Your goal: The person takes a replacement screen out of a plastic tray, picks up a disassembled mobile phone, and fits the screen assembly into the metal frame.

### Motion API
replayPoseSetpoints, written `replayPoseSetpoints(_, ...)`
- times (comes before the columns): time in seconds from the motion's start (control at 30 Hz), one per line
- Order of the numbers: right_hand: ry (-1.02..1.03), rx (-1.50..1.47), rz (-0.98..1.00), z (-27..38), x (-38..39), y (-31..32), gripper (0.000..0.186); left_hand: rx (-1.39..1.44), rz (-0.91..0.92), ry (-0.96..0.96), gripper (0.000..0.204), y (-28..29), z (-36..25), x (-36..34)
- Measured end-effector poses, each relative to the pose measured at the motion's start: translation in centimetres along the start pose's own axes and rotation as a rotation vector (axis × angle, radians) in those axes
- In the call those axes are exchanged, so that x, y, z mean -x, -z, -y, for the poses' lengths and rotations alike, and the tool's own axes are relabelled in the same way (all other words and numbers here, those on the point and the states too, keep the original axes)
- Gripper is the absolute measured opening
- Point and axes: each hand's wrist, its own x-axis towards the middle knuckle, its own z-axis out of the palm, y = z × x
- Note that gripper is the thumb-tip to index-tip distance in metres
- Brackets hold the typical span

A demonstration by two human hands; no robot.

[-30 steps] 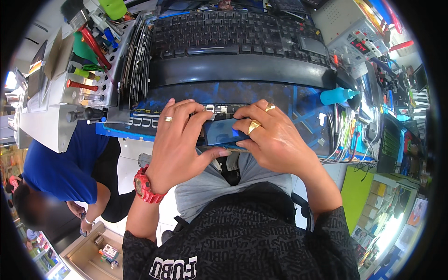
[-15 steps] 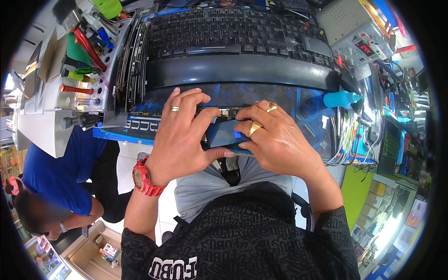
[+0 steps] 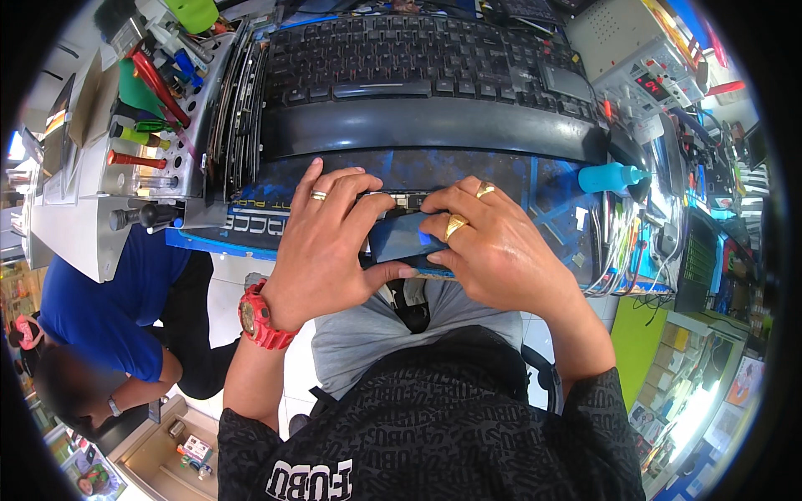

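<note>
Left hand and right hand are both gripping the flat, blue-faced device; uneven thumb pressure could be risking a cracked face.

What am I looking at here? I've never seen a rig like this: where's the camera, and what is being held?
There is no machine here, only a person's bare hands. The view comes from a wide fisheye camera worn on the head, looking down, so straight edges bend toward the rim. The left hand and right hand share a grip on a flat, bluish device at the near edge of a dark mat; exactly what it is, I cannot tell. Beyond the hands lies a black keyboard, with a turquoise bottle to the right and a tool holder to the left.
</note>
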Motion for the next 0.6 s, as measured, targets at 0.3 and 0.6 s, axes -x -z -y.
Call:
replayPoseSetpoints(0.3, 0.008, -0.004, 0.0, -0.03, -0.06, -0.02, 0.032, 0.011, -0.007, 0.005, 0.082, -0.23, 0.07, 0.07)
replayPoseSetpoints(0.6, 0.001, -0.071, -0.008, -0.32, -0.02, 0.06, 0.032, 0.014, -0.001, 0.007, 0.084, -0.21, 0.12, 0.15)
